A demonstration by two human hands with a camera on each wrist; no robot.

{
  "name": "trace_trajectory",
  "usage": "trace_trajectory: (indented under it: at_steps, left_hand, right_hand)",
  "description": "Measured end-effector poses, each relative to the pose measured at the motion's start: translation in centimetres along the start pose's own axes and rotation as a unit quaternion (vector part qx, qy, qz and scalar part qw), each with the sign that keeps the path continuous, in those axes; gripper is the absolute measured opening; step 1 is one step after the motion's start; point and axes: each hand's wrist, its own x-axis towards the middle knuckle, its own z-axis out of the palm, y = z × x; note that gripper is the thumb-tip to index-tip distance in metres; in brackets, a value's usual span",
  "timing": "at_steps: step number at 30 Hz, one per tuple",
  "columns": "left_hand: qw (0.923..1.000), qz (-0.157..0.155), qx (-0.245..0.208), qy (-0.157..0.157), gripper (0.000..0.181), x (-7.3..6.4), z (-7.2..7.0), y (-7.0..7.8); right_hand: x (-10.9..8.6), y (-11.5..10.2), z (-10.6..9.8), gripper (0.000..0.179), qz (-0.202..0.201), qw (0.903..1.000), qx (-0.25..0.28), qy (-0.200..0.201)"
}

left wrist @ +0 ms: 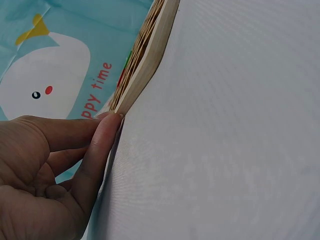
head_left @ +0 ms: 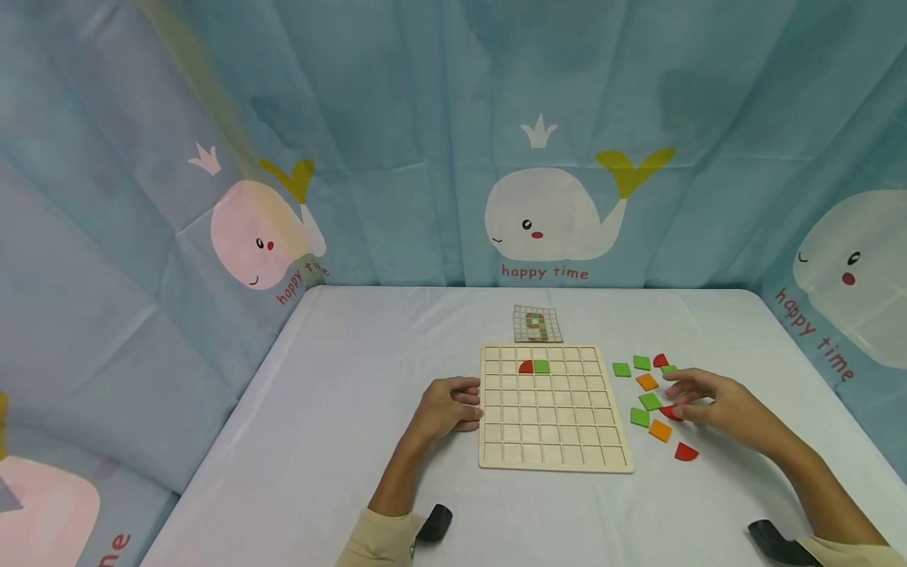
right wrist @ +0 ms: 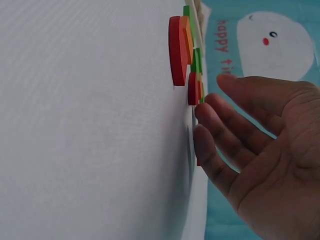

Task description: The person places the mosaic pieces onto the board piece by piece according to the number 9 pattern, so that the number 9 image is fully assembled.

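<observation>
A square wooden grid board [head_left: 560, 435] lies flat on the table. A red quarter-round tile [head_left: 526, 367] and a green square tile [head_left: 542, 367] sit side by side in its upper cells. At the board's left edge, my left hand [head_left: 442, 411] grips the rim between thumb and fingers, as the left wrist view also shows. My right hand [head_left: 733, 409] hovers over loose tiles right of the board, thumb and fingers apart with nothing between them. Nearest to its thumb is a red tile [head_left: 669, 413], partly hidden; a green tile [head_left: 668, 369] lies by the fingertips.
Behind the board lies a small pattern card [head_left: 538, 324]. More loose tiles spread along the board's right side, among them an orange square [head_left: 660, 430] and a red quarter-round [head_left: 686, 452]. A white cloth covers the table [head_left: 368, 354]; whale-printed curtains [head_left: 397, 157] surround it.
</observation>
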Motion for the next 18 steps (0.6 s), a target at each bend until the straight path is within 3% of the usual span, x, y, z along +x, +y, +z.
trace_trajectory:
  at_steps: [18]
  left_hand:
    - [1.0000,-0.004,-0.005,-0.002,0.058,-0.06,-0.01,0.07]
  right_hand:
    - [-0.98,0.60,-0.21,0.051,0.031,0.9990,-0.024,-0.023]
